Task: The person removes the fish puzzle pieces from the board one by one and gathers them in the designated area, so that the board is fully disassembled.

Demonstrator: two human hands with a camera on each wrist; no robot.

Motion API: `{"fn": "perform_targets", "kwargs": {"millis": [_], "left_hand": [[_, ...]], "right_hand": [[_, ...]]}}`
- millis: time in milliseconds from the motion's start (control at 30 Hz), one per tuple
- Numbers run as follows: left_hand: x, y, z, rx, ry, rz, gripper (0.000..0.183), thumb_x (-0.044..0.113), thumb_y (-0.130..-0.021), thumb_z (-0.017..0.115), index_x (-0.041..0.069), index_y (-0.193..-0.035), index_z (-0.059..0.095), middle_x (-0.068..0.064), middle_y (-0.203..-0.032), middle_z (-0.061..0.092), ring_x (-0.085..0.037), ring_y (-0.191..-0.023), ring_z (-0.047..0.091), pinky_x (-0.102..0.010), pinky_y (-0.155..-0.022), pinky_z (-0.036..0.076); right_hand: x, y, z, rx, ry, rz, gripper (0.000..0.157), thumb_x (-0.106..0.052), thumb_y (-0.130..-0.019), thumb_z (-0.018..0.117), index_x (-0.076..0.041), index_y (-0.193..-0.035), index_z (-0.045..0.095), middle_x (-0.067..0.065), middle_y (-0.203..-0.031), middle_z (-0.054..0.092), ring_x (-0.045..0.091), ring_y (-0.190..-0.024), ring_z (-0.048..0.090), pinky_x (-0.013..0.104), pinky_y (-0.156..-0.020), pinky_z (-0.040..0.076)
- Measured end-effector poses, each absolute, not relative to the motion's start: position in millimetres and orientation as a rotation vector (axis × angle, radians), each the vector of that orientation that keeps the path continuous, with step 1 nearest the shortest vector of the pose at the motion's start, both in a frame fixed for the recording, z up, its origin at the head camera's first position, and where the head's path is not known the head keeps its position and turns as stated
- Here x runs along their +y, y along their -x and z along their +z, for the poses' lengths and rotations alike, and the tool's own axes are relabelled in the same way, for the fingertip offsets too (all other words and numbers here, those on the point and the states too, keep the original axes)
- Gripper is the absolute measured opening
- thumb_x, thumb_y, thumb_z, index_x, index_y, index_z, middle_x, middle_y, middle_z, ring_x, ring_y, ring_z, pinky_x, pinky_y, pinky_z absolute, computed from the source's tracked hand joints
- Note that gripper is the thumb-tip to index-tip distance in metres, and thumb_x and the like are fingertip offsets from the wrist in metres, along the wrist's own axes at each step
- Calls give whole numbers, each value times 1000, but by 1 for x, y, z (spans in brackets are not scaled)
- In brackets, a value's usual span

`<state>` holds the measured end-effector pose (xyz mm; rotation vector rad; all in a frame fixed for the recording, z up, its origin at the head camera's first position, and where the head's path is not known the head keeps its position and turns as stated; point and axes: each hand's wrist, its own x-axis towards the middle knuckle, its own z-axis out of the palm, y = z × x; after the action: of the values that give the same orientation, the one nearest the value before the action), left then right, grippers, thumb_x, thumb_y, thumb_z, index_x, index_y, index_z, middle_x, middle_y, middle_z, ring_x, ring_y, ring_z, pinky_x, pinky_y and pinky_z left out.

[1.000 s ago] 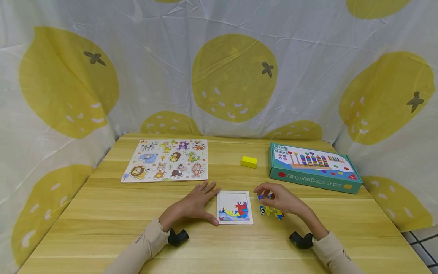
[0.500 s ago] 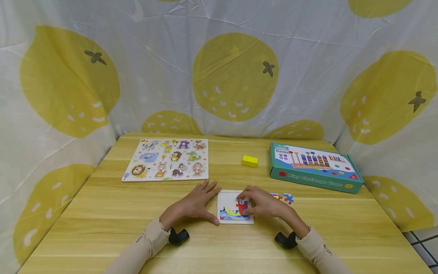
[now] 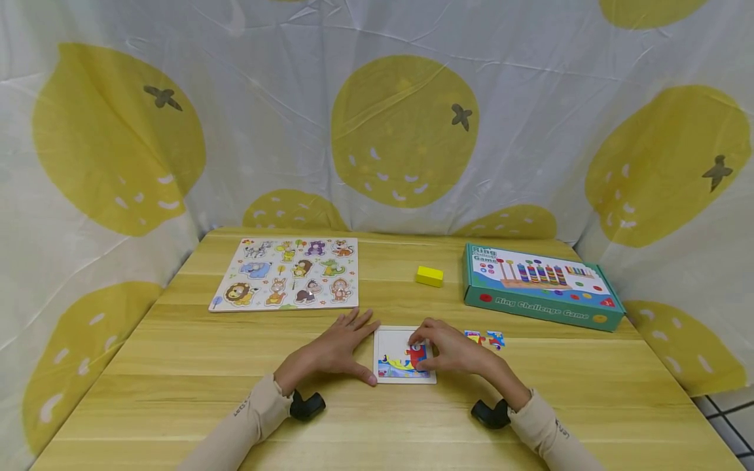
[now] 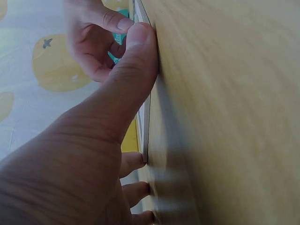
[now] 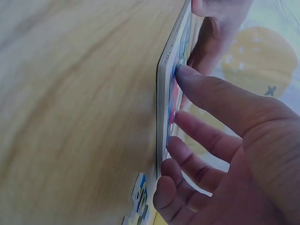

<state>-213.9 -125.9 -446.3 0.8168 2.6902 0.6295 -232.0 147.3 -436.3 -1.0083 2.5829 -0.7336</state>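
Note:
A small square jigsaw tray (image 3: 391, 337) lies in front of me in the head view, its lower part filled with yellow, blue and red pieces. My left hand (image 3: 332, 353) is spread flat on the table, thumb and fingertips against the tray's left edge. Over the tray's right side, my right hand (image 3: 453, 350) has its thumb and fingertips curled around a red puzzle piece (image 3: 415, 354). In the right wrist view, the thumb and fingers touch the picture surface, with red showing between them. Loose puzzle pieces (image 3: 495, 340) lie right of the tray, some hidden beneath the right hand.
An animal puzzle board (image 3: 283, 275) lies at the back left. Behind the tray stands a yellow block (image 3: 429, 276). A green ring game box (image 3: 542, 288) is at the back right. A lemon-printed cloth (image 3: 294, 131) hangs behind the wooden table (image 3: 235, 366).
My right hand has moved left from the loose pieces to the tray and has stayed there over the last half second. The left hand keeps its place at the tray's edge.

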Motion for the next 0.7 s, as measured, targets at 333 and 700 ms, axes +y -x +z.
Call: {"fn": "perform_targets", "kwargs": {"millis": [333,700], "left_hand": [[-125,214,-446,2688,-819,632,106,62,-70,75,12,-151,30,-12,-160,15,-38,-146,1,-55,-117,4],[-126,214,-446,2683,-816,640,106,62,-69,76,12,-151,31,-12,-160,15,-38,-146,1,-55,-118,4]], "right_hand": [[149,233,-436,2576,999,-727,33,-23,-79,79,-16,-109,66,-3,-101,53,15,-86,47,26,-72,41],[150,233,-437,2580,983,-714,30,-26,-82,77,-18,-110,66,-3,-99,52,15,-86,46,26,-71,42]]}}
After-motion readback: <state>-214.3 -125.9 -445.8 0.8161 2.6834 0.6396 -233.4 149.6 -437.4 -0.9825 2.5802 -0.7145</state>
